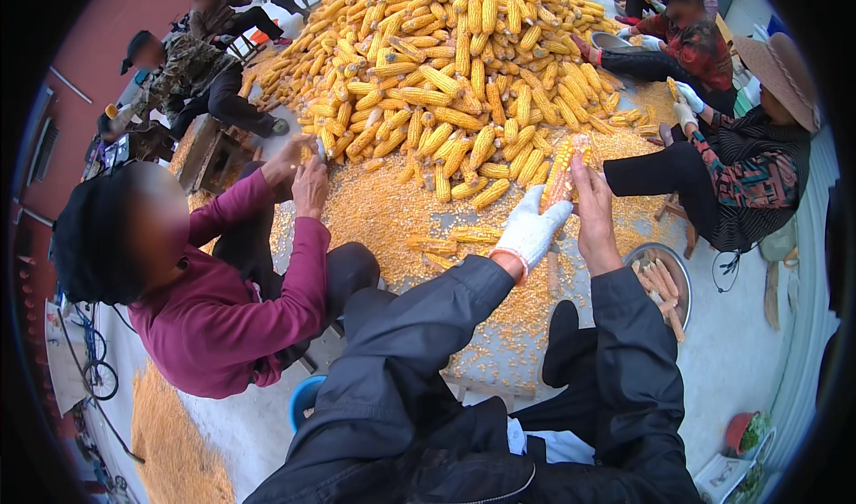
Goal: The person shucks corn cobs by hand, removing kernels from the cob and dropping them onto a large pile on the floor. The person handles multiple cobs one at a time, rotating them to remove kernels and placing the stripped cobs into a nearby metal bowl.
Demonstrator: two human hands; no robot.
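Note:
My left hand [531,230], in a white knitted glove, grips the lower end of a partly shelled corn cob [560,182]. The cob stands tilted, with yellow kernels on part of it and bare pinkish cob elsewhere. My bare right hand [594,213] closes on the cob's right side near its upper end. Beyond my hands rises a large pile of yellow corn ears [435,83]. Loose kernels [361,216] cover the ground below, and a few partly shelled ears [461,236] lie on them, left of my gloved hand.
A metal basin [685,283] with bare cobs stands at right. A blue bucket [301,397] is by my left leg. A person in a maroon top [234,317] works close at left; another in a straw hat [776,79] sits at right. Several others sit around the pile.

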